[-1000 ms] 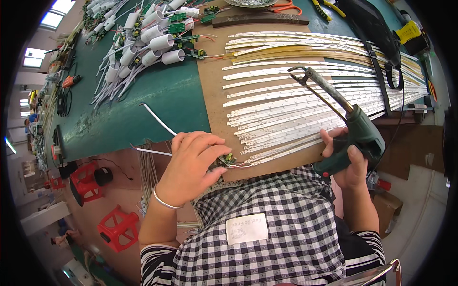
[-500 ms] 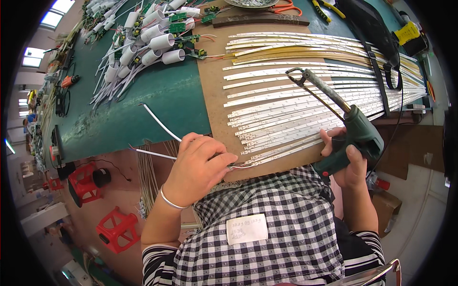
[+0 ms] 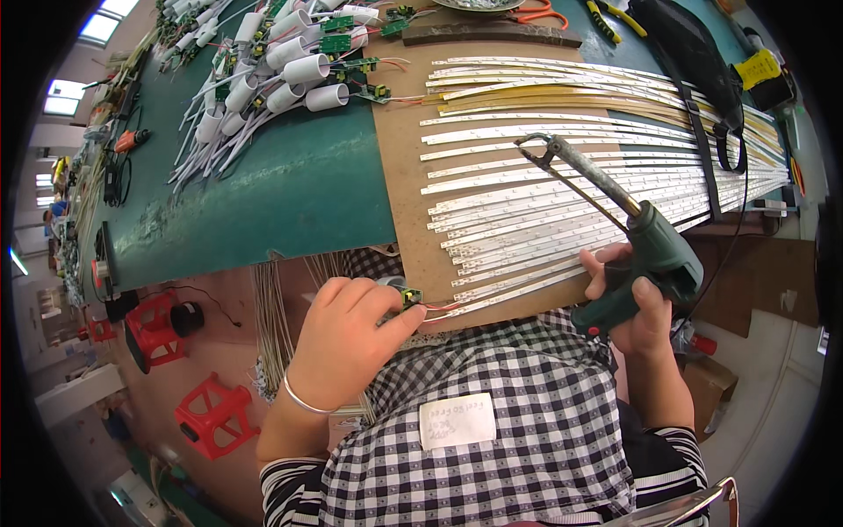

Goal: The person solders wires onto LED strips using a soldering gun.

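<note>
Fingers of the left hand (image 3: 347,338) are being pinched on a small green circuit board (image 3: 411,297); a green soldering gun (image 3: 645,263) is being gripped by the right hand (image 3: 637,307) above white LED strips (image 3: 562,189)

- A black-and-white checked apron (image 3: 518,395) covers the person's front.
- A small white label (image 3: 457,421) with handwriting sits on the apron, below its middle.
- Black-and-white striped sleeves (image 3: 294,487) show beside the apron, ending above the elbows.
- The left hand (image 3: 347,338) wears a thin silver bangle (image 3: 303,402) at the wrist.
- The right hand (image 3: 637,307) is bare of rings or bands.
</note>
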`<state>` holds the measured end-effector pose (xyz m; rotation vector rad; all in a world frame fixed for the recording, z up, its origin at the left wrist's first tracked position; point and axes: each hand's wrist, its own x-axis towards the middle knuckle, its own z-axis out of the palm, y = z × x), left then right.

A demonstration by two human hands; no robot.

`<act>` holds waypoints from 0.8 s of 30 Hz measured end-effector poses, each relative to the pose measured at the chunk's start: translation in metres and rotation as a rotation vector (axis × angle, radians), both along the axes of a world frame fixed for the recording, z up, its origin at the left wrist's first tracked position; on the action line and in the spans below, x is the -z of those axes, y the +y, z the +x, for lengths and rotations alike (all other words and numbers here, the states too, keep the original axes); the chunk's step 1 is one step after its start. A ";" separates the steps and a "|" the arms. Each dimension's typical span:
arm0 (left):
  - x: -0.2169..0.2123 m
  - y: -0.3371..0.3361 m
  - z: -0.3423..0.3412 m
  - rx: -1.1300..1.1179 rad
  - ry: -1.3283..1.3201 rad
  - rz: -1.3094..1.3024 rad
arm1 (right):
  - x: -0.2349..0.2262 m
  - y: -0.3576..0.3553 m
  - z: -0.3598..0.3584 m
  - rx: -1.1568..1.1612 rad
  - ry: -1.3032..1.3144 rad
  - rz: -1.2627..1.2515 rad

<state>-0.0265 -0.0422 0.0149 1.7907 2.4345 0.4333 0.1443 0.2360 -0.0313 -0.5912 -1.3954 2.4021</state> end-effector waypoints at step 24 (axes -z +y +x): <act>0.040 0.018 0.007 0.057 -0.026 0.286 | -0.004 0.004 -0.013 -0.026 0.040 -0.031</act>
